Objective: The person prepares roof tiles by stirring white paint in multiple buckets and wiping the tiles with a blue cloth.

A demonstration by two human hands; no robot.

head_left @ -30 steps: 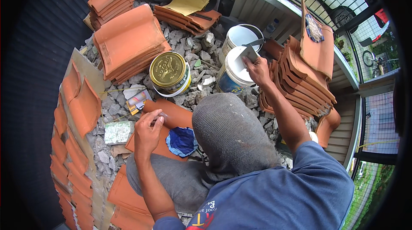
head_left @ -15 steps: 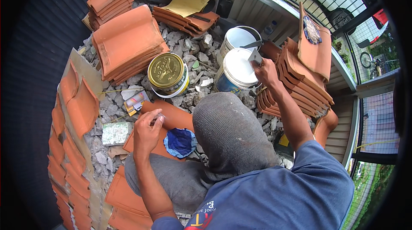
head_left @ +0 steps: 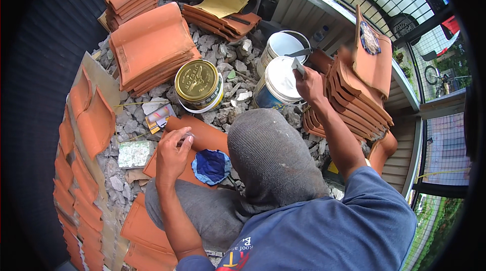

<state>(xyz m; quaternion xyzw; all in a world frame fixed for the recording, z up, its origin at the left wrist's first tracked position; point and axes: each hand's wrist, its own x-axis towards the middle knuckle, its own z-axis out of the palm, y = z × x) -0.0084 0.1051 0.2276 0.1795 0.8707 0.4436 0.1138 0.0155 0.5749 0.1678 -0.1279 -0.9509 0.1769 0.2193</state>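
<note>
My left hand (head_left: pixel 173 155) lies on an orange clay roof tile (head_left: pixel 202 135) propped on my knee, with its fingers curled at the tile's upper edge. A round blue patch (head_left: pixel 211 165) sits on that tile just right of the hand. My right hand (head_left: pixel 310 85) reaches forward and grips a small grey putty knife (head_left: pixel 298 66) at the right rim of a white-lidded bucket (head_left: pixel 277 82). Behind it stands an open white bucket (head_left: pixel 281 44) with a tool leaning inside.
A gold-lidded tin (head_left: pixel 198 84) stands on the gravel (head_left: pixel 223 58) ahead of me. Stacks of orange tiles lie at the back left (head_left: pixel 149 48), at the back (head_left: pixel 217 18) and to the right (head_left: pixel 354 94). More tiles line the left edge (head_left: pixel 83 134). A railing (head_left: pixel 400 84) runs on the right.
My right hand shifted slightly over the lidded bucket with the putty knife. The left hand stayed on the tile.
</note>
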